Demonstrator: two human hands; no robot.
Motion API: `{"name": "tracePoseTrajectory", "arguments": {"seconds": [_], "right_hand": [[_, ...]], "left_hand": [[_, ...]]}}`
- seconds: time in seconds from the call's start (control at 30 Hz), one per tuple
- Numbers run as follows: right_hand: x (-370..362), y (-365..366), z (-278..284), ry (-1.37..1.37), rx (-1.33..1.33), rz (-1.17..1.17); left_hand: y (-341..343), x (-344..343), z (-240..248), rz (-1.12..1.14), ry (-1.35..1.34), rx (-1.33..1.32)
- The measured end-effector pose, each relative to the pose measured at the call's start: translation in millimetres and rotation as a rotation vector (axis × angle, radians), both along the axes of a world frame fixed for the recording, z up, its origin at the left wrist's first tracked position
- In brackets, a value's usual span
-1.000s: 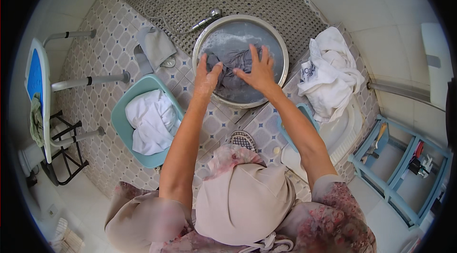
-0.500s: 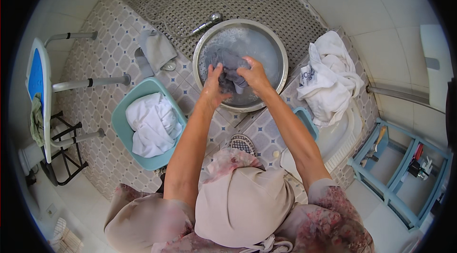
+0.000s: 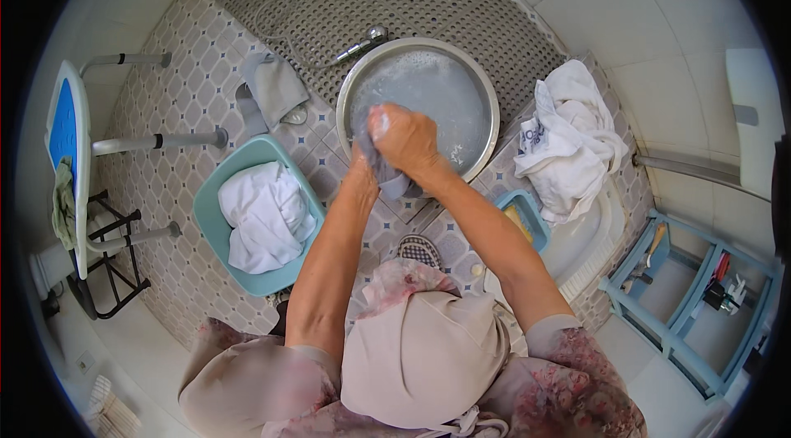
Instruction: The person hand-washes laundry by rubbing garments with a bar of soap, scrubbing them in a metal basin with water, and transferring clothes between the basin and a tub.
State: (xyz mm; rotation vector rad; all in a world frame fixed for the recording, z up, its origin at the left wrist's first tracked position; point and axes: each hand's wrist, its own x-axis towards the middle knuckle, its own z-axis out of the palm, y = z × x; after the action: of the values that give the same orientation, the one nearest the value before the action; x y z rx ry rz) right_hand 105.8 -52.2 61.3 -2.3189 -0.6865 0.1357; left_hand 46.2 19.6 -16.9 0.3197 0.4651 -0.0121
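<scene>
My right hand (image 3: 404,138) is closed in a fist on a bunched grey cloth (image 3: 375,149). The left hand (image 3: 361,159) grips the same cloth from the other side, its fingers mostly hidden behind the bundle. A loose end of the cloth hangs down between my wrists. Both hands are pressed together above the near left rim of a round metal basin (image 3: 492,100). Cloudy, sudsy water (image 3: 428,92) fills the basin. What exact kind of garment the cloth is, I cannot make out.
A teal tub (image 3: 212,232) with white cloth (image 3: 268,215) stands left. White laundry (image 3: 573,141) lies right, near a small blue tray (image 3: 540,228). A shower head (image 3: 376,33) rests behind the basin. A blue-seated stool (image 3: 70,141) and blue rack (image 3: 684,323) stand at the sides.
My hands have lifted the grey cloth out of the water toward the basin's near left rim. They have come together, and the right hand has closed into a fist around it.
</scene>
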Motion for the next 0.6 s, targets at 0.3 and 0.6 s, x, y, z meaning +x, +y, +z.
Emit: {"name": "tracePoseTrajectory", "arguments": {"seconds": [0.3, 0.6], "right_hand": [[36.1, -61.7, -67.7, 0.125, -0.238, 0.173], [32.3, -56.2, -35.9, 1.233, 0.800, 0.008]], "left_hand": [[3.9, -4.8, 54.3, -0.087, 0.273, 0.815], [6.4, 1.6, 85.0, -0.521, 0.096, 1.466]]}}
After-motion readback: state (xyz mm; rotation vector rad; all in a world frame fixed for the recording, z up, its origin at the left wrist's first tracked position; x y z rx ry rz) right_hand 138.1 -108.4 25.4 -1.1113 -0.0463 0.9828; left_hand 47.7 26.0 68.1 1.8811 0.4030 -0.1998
